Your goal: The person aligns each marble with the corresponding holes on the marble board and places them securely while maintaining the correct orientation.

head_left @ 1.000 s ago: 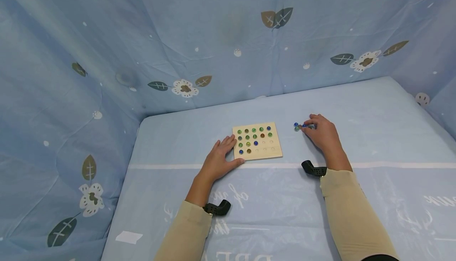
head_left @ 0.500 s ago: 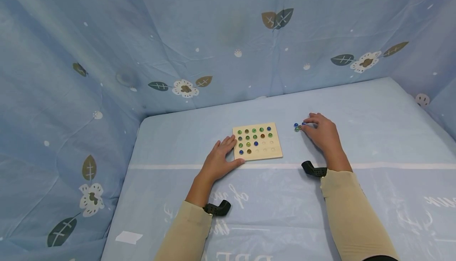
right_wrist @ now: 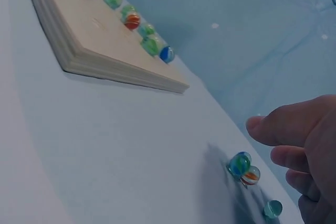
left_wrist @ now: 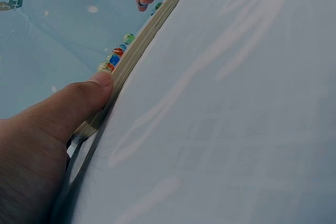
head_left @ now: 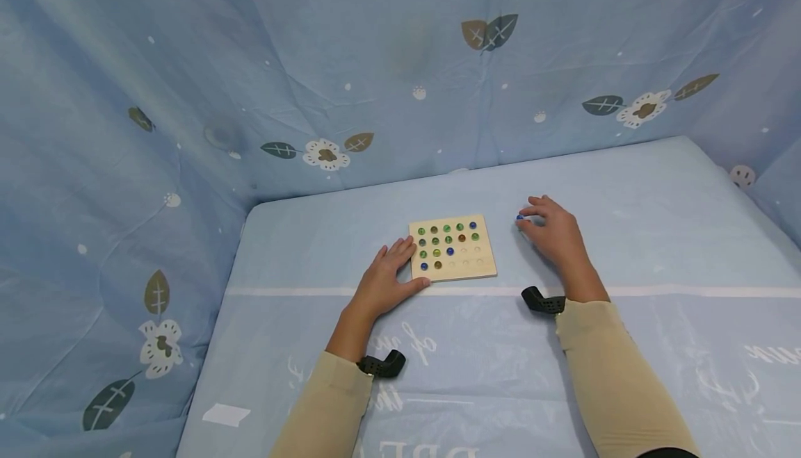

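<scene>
A light wooden board (head_left: 463,272) with rows of round hollows lies mid-table, many filled with glass marbles. My left hand (head_left: 384,284) rests along its left side, fingers spread and straight. In the left wrist view the thumb (left_wrist: 79,100) touches the board's edge beside several marbles (left_wrist: 114,59). Right of the board, my right hand (head_left: 553,235) pinches a blue marble (head_left: 520,217) between thumb and index fingertips. The right wrist view hides that marble behind the fingers. Below them lie a blue-green marble (right_wrist: 240,164), an orange-streaked marble (right_wrist: 252,176) and a teal marble (right_wrist: 273,209).
A pale blue cloth with a white stripe (head_left: 688,290) covers the table (head_left: 638,187). Patterned blue fabric (head_left: 400,48) hangs behind and at the sides. A white paper piece (head_left: 227,415) lies at the front left. Each wrist wears a black band (head_left: 543,301).
My right hand has shifted left, and its fingertips now cover the loose marbles seen earlier except for one blue one. My left hand and the board stay put.
</scene>
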Motion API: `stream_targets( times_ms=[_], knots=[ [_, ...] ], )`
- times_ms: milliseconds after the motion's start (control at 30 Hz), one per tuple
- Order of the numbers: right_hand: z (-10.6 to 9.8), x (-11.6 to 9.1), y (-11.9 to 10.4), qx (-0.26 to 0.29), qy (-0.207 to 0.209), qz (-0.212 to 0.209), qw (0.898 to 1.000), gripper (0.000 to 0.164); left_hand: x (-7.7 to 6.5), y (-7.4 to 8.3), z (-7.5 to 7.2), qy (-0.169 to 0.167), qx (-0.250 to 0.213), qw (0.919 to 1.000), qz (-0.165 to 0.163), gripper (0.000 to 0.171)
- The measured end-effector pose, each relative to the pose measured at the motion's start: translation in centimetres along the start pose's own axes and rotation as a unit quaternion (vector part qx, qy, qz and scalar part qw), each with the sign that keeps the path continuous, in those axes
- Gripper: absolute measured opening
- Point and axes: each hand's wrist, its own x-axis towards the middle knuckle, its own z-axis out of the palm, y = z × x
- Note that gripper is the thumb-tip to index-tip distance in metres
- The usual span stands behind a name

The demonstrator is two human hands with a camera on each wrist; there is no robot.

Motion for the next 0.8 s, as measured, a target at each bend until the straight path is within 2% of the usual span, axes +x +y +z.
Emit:
stream_targets(
  times_ms=[267,533,800],
  knots=[
    [1.3,-0.1,-1.2,-0.020,-0.021,-0.022,0.999,0.032,0.0,0.1,-0.1,-0.003,0.001,1.0000,-0.003,0.085],
    [1.9,-0.5,-2.5,-0.017,-0.046,-0.033,0.998,0.030,0.0,0.2,-0.1,-0.002,0.001,1.0000,-0.004,0.086],
    [2.5,-1.1,-3.2,-0.004,-0.071,-0.089,0.993,0.029,-0.1,0.2,-0.1,-0.004,-0.001,1.0000,-0.007,0.085]
  ],
)
